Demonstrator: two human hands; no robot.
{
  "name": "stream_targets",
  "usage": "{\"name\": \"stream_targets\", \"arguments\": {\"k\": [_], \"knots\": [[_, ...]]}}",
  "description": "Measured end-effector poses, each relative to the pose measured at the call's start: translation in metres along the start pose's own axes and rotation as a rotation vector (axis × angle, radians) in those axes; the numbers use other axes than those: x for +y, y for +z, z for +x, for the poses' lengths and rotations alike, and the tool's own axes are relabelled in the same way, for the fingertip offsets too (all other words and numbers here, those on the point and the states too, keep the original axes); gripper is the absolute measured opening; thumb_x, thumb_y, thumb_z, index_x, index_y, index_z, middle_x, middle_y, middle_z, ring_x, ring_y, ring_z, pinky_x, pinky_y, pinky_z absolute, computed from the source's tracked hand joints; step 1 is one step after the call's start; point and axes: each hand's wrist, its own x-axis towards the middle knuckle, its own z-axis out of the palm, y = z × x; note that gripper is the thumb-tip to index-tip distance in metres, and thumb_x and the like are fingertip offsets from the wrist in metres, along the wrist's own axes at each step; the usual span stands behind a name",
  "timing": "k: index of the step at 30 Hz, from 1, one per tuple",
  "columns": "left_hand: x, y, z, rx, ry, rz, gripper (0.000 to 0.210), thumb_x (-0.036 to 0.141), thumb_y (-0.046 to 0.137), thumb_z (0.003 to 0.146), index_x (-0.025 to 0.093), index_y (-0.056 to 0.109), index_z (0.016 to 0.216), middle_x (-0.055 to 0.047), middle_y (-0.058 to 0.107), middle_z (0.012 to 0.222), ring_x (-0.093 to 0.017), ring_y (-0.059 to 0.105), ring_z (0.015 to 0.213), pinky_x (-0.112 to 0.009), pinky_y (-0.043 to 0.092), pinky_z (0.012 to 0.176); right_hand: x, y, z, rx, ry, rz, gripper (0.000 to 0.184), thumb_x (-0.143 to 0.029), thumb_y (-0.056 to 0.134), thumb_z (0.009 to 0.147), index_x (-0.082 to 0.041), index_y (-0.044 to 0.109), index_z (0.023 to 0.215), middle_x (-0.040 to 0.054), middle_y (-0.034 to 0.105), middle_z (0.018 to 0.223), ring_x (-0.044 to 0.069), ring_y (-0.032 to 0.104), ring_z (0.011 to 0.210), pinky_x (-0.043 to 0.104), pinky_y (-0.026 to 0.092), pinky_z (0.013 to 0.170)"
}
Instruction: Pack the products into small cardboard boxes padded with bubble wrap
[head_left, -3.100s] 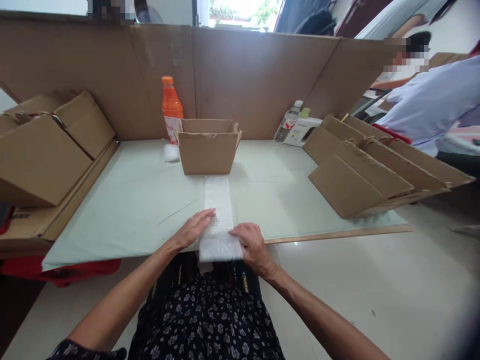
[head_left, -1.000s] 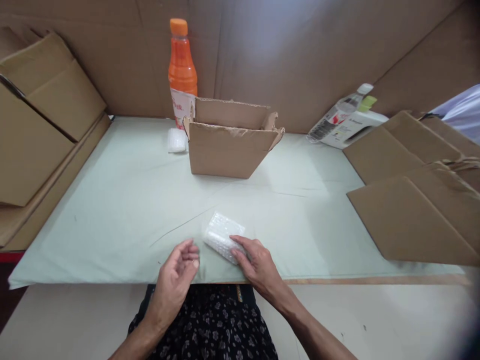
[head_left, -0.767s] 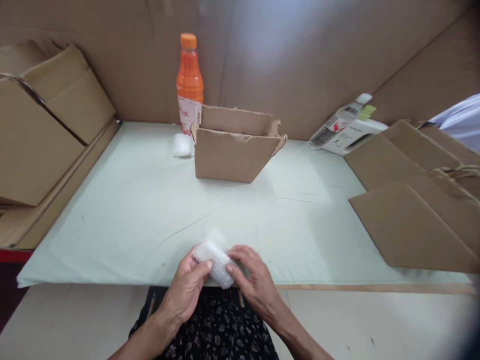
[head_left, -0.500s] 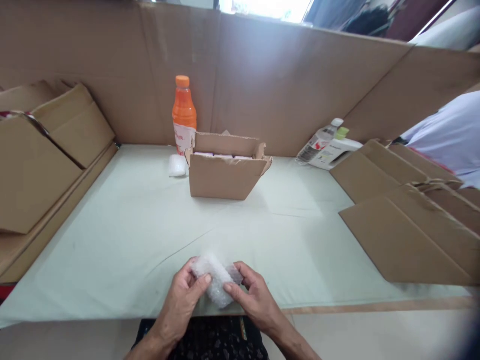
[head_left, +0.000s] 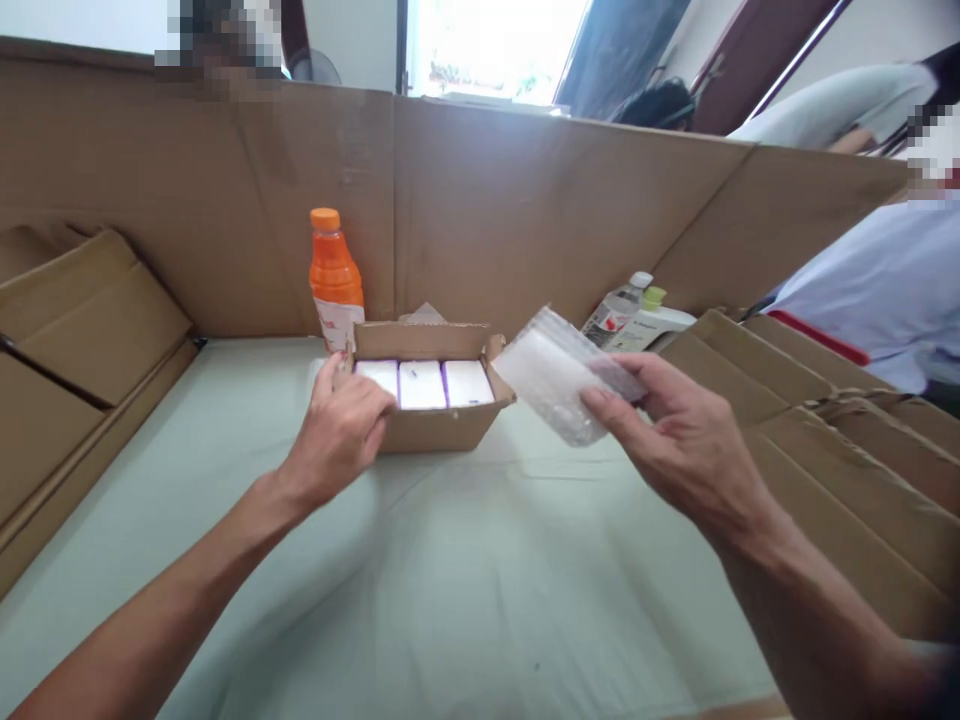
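Observation:
Away from the table, my right hand [head_left: 667, 420] holds a folded piece of bubble wrap [head_left: 562, 375], pinched at its right end between thumb and fingers. The wrap is tilted, just right of a small open cardboard box [head_left: 431, 432]. Inside this box stand white packs [head_left: 421, 385] with purple edges, side by side. My left hand [head_left: 341, 415] is closed at the left end of the box, its fingers curled over the edge there. Behind that hand a small white wrapped piece [head_left: 319, 372] is mostly hidden.
An orange bottle [head_left: 335, 280] stands behind the box by the cardboard wall [head_left: 487, 210]. A clear bottle [head_left: 619, 312] and a white container [head_left: 656, 325] lean at the back right. Cardboard boxes [head_left: 847, 500] flank the green cloth [head_left: 465, 580]. Other people are beyond the wall.
Both hands have moved forward from the table's near edge. The bubble wrap went with my right hand; my left hand let go of it and is now at the box's left end. The view tilted up.

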Motion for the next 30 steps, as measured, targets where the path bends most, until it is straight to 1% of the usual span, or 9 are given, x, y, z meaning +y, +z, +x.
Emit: {"name": "stream_targets", "arguments": {"k": [3, 7, 11, 15, 18, 21, 26, 28, 30], "knots": [[0.028, -0.019, -0.040, 0.020, 0.032, -0.050, 0.022, 0.001, 0.047, 0.089, 0.016, 0.062, 0.087, -0.004, 0.069, 0.084, -0.017, 0.066, 0.082, -0.060, 0.029, 0.116, -0.012, -0.009, 0.024, -0.100, -0.105, -0.087, 0.030, -0.044, 0.060, 0.091, -0.023, 0.068, 0.110, 0.0020, 0.071, 0.084, 0.015, 0.059, 0.063, 0.026, 0.042, 0.054], [0.059, -0.049, -0.086, 0.044, -0.030, -0.116, 0.023, -0.002, 0.054, 0.088, 0.016, 0.065, 0.097, -0.003, 0.072, 0.089, -0.018, 0.067, 0.091, -0.062, 0.025, 0.117, -0.040, -0.005, 0.029, -0.364, -0.234, -0.067, 0.028, -0.042, 0.059, 0.092, -0.022, 0.070, 0.107, 0.0013, 0.071, 0.082, 0.015, 0.059, 0.065, 0.025, 0.040, 0.055], [0.066, -0.063, -0.103, 0.052, -0.131, -0.185, 0.023, 0.000, 0.057, 0.088, 0.019, 0.066, 0.098, 0.000, 0.072, 0.087, -0.018, 0.066, 0.095, -0.061, 0.025, 0.118, -0.070, 0.024, 0.027, -0.652, -0.273, 0.027, 0.025, -0.038, 0.055, 0.095, -0.022, 0.071, 0.105, -0.0001, 0.069, 0.077, 0.013, 0.057, 0.063, 0.024, 0.039, 0.059], [0.058, -0.077, -0.105, 0.104, -0.149, -0.225, 0.015, 0.010, 0.063, 0.089, 0.019, 0.064, 0.100, -0.002, 0.072, 0.090, -0.020, 0.065, 0.098, -0.058, 0.029, 0.117, -0.087, 0.058, 0.029, -0.781, -0.241, 0.050, 0.021, -0.033, 0.056, 0.093, -0.021, 0.071, 0.100, -0.0017, 0.066, 0.071, 0.012, 0.054, 0.061, 0.023, 0.036, 0.057], [0.053, -0.087, -0.105, 0.220, -0.198, -0.186, 0.013, 0.011, 0.064, 0.088, 0.018, 0.064, 0.099, -0.004, 0.071, 0.091, -0.020, 0.064, 0.098, -0.051, 0.040, 0.109, -0.091, 0.069, 0.026, -0.718, -0.229, 0.078, 0.022, -0.034, 0.056, 0.092, -0.020, 0.071, 0.100, -0.0011, 0.067, 0.074, 0.012, 0.055, 0.064, 0.023, 0.036, 0.059], [0.051, -0.091, -0.101, 0.268, -0.220, -0.188, 0.012, 0.010, 0.064, 0.087, 0.017, 0.065, 0.096, -0.005, 0.071, 0.090, -0.020, 0.063, 0.097, -0.043, 0.046, 0.098, -0.095, 0.069, 0.019, -0.612, -0.234, 0.088, 0.021, -0.034, 0.056, 0.092, -0.020, 0.071, 0.098, 0.0003, 0.068, 0.079, 0.013, 0.055, 0.067, 0.024, 0.036, 0.061], [0.047, -0.090, -0.081, 0.233, -0.310, -0.247, 0.006, 0.018, 0.060, 0.090, 0.019, 0.067, 0.089, -0.003, 0.071, 0.084, -0.019, 0.063, 0.082, -0.035, 0.049, 0.078, -0.100, 0.072, 0.010, -0.439, -0.112, 0.204, 0.012, -0.031, 0.062, 0.085, -0.019, 0.063, 0.084, -0.0013, 0.063, 0.072, 0.012, 0.050, 0.063, 0.024, 0.035, 0.057], [0.046, -0.089, -0.068, 0.179, -0.448, -0.389, 0.011, 0.026, 0.061, 0.091, 0.020, 0.068, 0.097, -0.003, 0.072, 0.086, -0.017, 0.063, 0.075, -0.032, 0.049, 0.069, -0.104, 0.078, 0.004, -0.342, -0.079, 0.308, 0.013, -0.029, 0.066, 0.081, -0.019, 0.058, 0.078, -0.0024, 0.060, 0.071, 0.012, 0.051, 0.063, 0.024, 0.037, 0.058], [0.048, -0.086, -0.056, 0.117, -0.574, -0.652, 0.030, 0.036, 0.063, 0.090, 0.021, 0.065, 0.115, -0.005, 0.074, 0.099, -0.017, 0.066, 0.078, -0.029, 0.052, 0.066, -0.111, 0.083, -0.003, -0.306, -0.080, 0.432, 0.015, -0.029, 0.068, 0.081, -0.020, 0.057, 0.076, -0.0021, 0.061, 0.073, 0.012, 0.052, 0.067, 0.024, 0.039, 0.061]]}}
